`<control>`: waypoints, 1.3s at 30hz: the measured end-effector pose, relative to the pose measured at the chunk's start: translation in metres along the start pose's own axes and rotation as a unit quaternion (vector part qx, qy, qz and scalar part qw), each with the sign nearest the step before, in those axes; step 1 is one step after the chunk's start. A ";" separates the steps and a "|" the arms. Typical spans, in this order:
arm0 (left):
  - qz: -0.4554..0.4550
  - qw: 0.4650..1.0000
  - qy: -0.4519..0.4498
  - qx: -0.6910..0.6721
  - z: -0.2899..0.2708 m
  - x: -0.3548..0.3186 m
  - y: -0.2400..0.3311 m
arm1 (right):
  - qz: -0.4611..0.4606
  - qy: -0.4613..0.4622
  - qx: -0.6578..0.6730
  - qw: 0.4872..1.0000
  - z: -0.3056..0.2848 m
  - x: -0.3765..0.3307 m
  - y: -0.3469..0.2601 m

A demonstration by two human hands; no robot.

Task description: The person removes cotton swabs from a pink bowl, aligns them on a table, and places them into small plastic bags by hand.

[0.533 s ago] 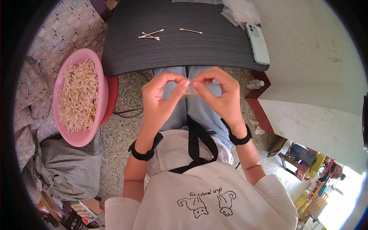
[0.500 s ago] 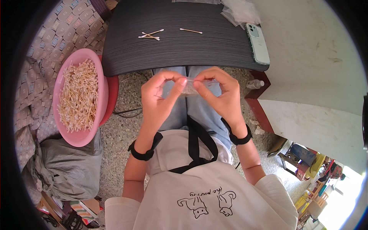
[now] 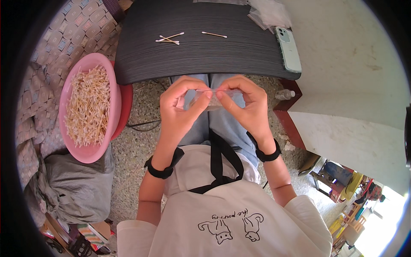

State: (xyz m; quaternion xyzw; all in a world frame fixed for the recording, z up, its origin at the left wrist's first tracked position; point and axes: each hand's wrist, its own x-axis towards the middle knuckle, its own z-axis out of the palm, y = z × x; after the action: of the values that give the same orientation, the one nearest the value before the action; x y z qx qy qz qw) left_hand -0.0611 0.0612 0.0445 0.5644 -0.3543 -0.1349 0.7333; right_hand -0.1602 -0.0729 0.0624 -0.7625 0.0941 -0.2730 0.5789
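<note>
Between my hands, over my lap, is a small clear plastic zip bag [image 3: 215,103]. My left hand [image 3: 182,100] pinches its top edge between thumb and forefinger. From the other side my right hand [image 3: 247,100] pinches the same edge, the two thumbs close together near the middle. The bag hangs below the fingers; what it contains, if anything, is too unclear to tell. On the dark table ahead lie a few crossed cotton swabs [image 3: 170,38] and a single cotton swab [image 3: 214,34]. A pink basin [image 3: 87,155] heaped with cotton swabs stands at my left.
Clear plastic bags [image 3: 269,13] lie at the far right of the black table [image 3: 197,60]. A pale green phone [image 3: 289,53] rests on its right edge. Grey cloth [image 3: 77,188] lies below the basin, and a plastic bottle [image 3: 284,94] stands by the wall.
Left thumb and fingers have slid slightly right along the bag's top edge, toward the right thumb. Both hands still pinch the bag.
</note>
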 end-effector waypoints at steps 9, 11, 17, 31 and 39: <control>-0.018 1.000 -0.014 0.021 -0.002 0.000 -0.001 | -0.009 -0.009 -0.020 1.000 -0.004 0.001 -0.003; -0.022 0.999 -0.026 0.025 -0.003 0.000 -0.001 | 0.007 0.003 0.005 1.000 -0.002 -0.001 -0.001; -0.060 0.998 -0.003 0.012 -0.005 -0.001 0.001 | 0.059 -0.001 0.059 0.997 -0.008 -0.006 0.012; -0.086 0.996 -0.006 -0.017 0.003 0.000 -0.004 | -0.019 0.010 -0.033 0.999 -0.001 0.001 0.007; -0.057 0.997 -0.018 0.052 -0.005 0.000 -0.011 | 0.055 0.021 0.069 0.996 0.003 -0.004 0.018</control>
State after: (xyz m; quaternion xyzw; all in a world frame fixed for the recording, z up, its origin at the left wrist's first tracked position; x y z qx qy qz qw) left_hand -0.0557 0.0612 0.0334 0.6186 -0.3415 -0.1675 0.6875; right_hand -0.1591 -0.0743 0.0442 -0.7081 0.1293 -0.2627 0.6425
